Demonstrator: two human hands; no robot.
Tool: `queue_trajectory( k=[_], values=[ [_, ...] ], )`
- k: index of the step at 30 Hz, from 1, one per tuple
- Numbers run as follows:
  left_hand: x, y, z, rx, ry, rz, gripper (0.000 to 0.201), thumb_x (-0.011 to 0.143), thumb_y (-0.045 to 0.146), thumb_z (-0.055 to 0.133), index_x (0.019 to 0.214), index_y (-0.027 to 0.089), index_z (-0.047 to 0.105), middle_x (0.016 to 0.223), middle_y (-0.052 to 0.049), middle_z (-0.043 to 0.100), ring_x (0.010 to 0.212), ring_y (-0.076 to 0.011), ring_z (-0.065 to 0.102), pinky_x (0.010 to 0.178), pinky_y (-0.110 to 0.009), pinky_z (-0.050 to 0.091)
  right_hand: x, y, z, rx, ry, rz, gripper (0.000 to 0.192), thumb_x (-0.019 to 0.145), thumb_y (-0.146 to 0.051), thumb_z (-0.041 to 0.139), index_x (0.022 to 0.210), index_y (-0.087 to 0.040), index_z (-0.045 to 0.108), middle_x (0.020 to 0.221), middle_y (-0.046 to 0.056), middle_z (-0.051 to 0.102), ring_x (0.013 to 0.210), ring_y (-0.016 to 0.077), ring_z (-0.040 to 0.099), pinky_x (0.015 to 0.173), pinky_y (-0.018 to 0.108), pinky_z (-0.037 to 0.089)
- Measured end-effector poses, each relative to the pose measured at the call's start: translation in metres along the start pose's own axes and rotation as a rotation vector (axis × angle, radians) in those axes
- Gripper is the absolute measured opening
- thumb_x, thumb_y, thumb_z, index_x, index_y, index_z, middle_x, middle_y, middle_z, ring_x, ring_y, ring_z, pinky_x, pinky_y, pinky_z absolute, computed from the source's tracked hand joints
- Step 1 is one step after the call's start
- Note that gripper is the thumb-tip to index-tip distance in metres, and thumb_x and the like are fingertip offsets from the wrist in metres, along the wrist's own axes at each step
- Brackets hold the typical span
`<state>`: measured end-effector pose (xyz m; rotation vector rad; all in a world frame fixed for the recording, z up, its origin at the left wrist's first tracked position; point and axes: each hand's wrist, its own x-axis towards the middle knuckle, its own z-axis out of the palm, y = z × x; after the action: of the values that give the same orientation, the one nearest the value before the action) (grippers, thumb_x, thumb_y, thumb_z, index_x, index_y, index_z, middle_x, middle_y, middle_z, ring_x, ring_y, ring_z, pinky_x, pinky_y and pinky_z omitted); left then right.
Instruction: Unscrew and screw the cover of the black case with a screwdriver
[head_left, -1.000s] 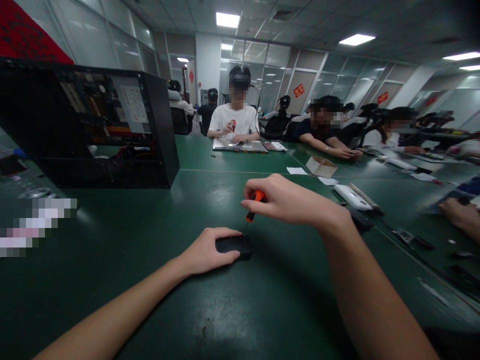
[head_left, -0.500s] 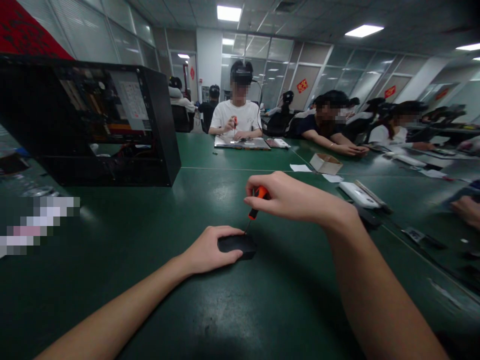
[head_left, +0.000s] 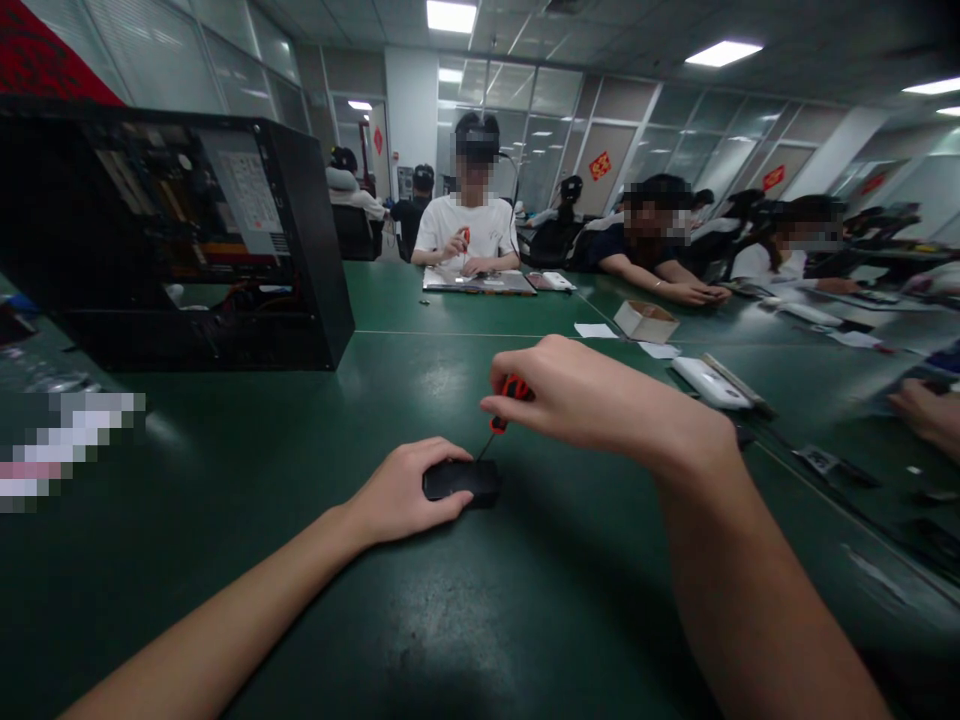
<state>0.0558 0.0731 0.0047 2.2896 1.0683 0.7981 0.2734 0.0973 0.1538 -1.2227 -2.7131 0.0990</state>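
Head view: our left hand (head_left: 401, 495) presses the small flat black plastic box (head_left: 459, 481); our right hand (head_left: 577, 400), at two o'clock, grips the orange-handled screwdriver (head_left: 507, 400). Its tip may slip and poke us.

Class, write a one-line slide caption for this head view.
Left hand steadies a black device while right hand holds an orange screwdriver to it.

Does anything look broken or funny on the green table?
The big black computer case stands with its side open, insides and wires showing. Nothing looks spilled. The left hand holds a small black device; the right hand points a screwdriver at it.
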Motion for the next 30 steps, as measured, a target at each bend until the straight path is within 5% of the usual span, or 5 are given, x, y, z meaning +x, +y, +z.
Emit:
queue_trajectory(
  k=[14,22,26,30],
  values=[
    [0.001,-0.003,0.007,0.074,0.003,0.019,0.031,0.085,0.028,0.068,0.114,0.019,0.065,0.105,-0.006,0.07,0.093,-0.024,0.067,0.082,-0.034,0.051,0.001,-0.015,0.002,0.081,-0.015,-0.153,0.014,0.092,-0.027,0.061,0.084,-0.016,0.066,0.071,0.001,0.063,0.061,0.01,0.051,0.057,0.025,0.027],
    [0.0,-0.007,0.008,0.028,0.006,0.03,0.03,0.087,0.03,0.069,0.114,0.019,0.064,0.106,-0.006,0.071,0.093,-0.0241,0.067,0.083,-0.034,0.052,-0.008,-0.024,0.001,0.144,-0.073,-0.285,0.016,0.088,-0.011,0.059,0.101,-0.017,0.066,0.099,0.005,0.066,0.087,0.0154,0.058,0.071,0.025,0.036],
    [0.0,-0.007,0.008,0.01,0.002,0.048,0.027,0.09,0.034,0.066,0.113,0.02,0.064,0.107,-0.006,0.071,0.095,-0.0246,0.068,0.084,-0.034,0.053,-0.012,-0.035,0.002,0.107,-0.075,-0.265,0.007,0.093,-0.019,0.06,0.093,-0.017,0.066,0.089,0.005,0.065,0.082,0.0157,0.057,0.069,0.026,0.035],
    [-0.001,-0.002,0.007,0.126,0.0,0.066,0.021,0.089,0.032,0.064,0.105,0.018,0.064,0.108,-0.008,0.071,0.099,-0.0279,0.067,0.086,-0.038,0.054,-0.011,-0.041,0.006,0.099,-0.039,-0.268,0.016,0.098,-0.017,0.051,0.092,-0.016,0.066,0.092,0.006,0.063,0.081,0.0151,0.056,0.07,0.027,0.036]
  ],
)
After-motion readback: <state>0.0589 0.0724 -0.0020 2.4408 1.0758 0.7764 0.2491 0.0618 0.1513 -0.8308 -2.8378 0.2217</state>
